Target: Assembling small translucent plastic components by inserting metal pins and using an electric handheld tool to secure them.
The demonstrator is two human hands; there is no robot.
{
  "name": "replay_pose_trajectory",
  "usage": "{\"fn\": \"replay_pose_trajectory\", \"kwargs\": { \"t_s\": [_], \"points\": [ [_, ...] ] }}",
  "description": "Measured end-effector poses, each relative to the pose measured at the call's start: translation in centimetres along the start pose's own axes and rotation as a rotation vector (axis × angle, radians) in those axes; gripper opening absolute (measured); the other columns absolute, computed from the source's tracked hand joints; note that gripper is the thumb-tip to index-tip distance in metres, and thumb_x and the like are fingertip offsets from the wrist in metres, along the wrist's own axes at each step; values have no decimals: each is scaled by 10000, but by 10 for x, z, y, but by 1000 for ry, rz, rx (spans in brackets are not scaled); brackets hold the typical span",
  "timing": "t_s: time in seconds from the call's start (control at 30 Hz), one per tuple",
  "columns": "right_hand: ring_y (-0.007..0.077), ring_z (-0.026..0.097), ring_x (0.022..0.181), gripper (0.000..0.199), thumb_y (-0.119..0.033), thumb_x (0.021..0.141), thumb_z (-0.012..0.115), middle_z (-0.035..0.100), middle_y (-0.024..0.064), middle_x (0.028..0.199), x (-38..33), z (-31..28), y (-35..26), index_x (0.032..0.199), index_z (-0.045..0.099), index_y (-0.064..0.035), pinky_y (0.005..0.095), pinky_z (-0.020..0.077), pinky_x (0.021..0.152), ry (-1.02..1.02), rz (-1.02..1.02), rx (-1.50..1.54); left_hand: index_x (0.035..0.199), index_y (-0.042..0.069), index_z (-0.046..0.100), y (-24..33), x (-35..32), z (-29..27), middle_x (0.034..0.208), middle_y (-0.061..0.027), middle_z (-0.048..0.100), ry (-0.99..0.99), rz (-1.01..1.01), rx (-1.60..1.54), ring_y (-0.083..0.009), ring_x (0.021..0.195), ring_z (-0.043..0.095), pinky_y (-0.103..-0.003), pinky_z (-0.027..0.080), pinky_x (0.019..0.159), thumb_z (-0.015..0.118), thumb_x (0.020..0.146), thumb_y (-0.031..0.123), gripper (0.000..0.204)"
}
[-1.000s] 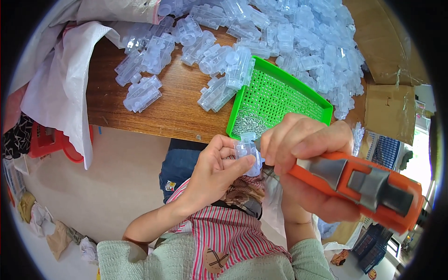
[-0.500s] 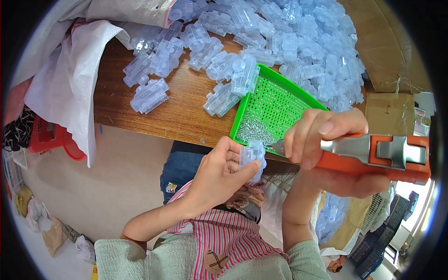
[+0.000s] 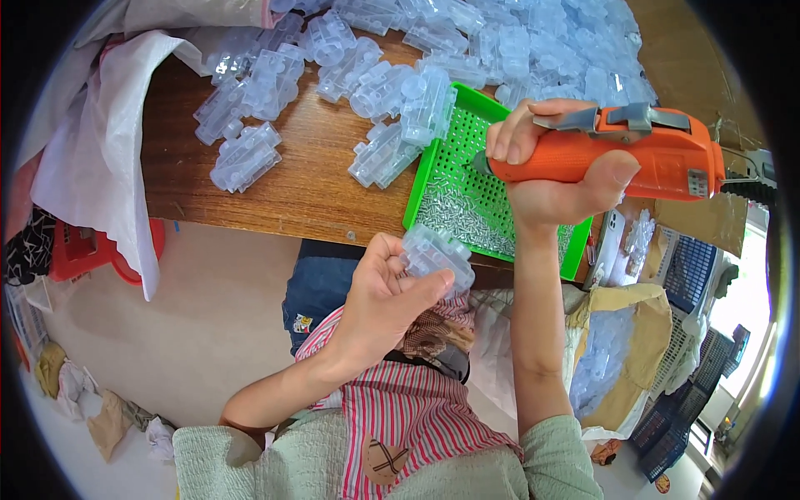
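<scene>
In my left hand [image 3: 371, 304] is a clear bluish plastic housing [image 3: 433, 254], pinched between thumb and fingers just off the table's front edge. My right hand [image 3: 540, 200] grips an orange power screwdriver [image 3: 650, 162] with a grey metal lever on top. The tool lies nearly level over a green perforated tray [image 3: 416, 192], its nose pointing left. Small silver screws [image 3: 454, 212] lie heaped along the tray's near side. Whether a screw sits on the tool's tip cannot be made out.
Several similar housings [image 3: 246, 158] lie on the brown wooden table [image 3: 292, 200], and a large pile [image 3: 542, 50] covers its far side. A white woven sack [image 3: 104, 158] hangs at left above a red bin [image 3: 79, 250]. On the right stand a bag of clear parts [image 3: 604, 358] and dark crates [image 3: 667, 425].
My right hand has lifted the screwdriver away from the housing, up and over the tray. The left hand has shifted slightly left, and the housing is now tilted differently.
</scene>
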State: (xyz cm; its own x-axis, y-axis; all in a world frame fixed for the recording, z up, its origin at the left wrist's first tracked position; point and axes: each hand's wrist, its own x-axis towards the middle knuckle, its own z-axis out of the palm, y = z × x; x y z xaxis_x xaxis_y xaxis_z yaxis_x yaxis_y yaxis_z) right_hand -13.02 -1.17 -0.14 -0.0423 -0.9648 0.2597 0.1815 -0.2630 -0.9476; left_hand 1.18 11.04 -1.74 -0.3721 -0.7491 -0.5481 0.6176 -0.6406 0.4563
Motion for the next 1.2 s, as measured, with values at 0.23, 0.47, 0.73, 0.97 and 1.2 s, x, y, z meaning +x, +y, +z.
{"fn": "replay_pose_trajectory", "kwargs": {
  "t_s": [0.23, 0.47, 0.73, 0.97, 1.2],
  "points": [
    [167, 409, 459, 829, -805, 733, 404, 429, 57, 525, -2, 2, -2, 900, 539, -4, 304, 376, 445, -8, -6, -62, 1065, 9, 331, -7, 3, 4, 1085, -127, 547, 16, 95, -22, -131, 908, 617, -237, 514, 792, 586, 855, -37, 334],
    [172, 417, 472, 860, -809, 733, 391, 429, 56, 527, -7, 1, -11, 933, 533, 15, 317, 383, 468, 6, -30, -30, 1106, 0, 301, -15, 3, 6, 1137, -119, 490, 9, 138, -34, -123, 986, 574, -235, 487, 839, 571, 864, -40, 366],
    [174, 483, 584, 744, -718, 763, 511, 510, 58, 608, -41, 0, -84, 1040, 495, -28, 298, 431, 457, -375, -141, 164, 1104, -9, 296, -18, 3, 8, 1116, -129, 488, 20, 160, -25, -145, 987, 571, -247, 484, 839, 579, 861, -35, 373],
    [183, 483, 556, 758, -732, 759, 500, 528, 80, 640, -48, 11, -76, 1007, 486, -15, 307, 436, 471, -323, -105, 138, 1088, -2, 292, -17, 4, 9, 1066, -113, 486, 39, 146, -12, -129, 939, 572, -243, 494, 797, 582, 857, -40, 372],
    [183, 496, 567, 758, -717, 757, 524, 536, 83, 648, -44, 11, -73, 1012, 487, -4, 299, 441, 478, -400, -36, 197, 1051, 10, 290, -19, 3, 6, 1021, -104, 480, 12, 201, 20, -117, 876, 586, -218, 506, 725, 585, 853, -43, 359]
  ]
}}
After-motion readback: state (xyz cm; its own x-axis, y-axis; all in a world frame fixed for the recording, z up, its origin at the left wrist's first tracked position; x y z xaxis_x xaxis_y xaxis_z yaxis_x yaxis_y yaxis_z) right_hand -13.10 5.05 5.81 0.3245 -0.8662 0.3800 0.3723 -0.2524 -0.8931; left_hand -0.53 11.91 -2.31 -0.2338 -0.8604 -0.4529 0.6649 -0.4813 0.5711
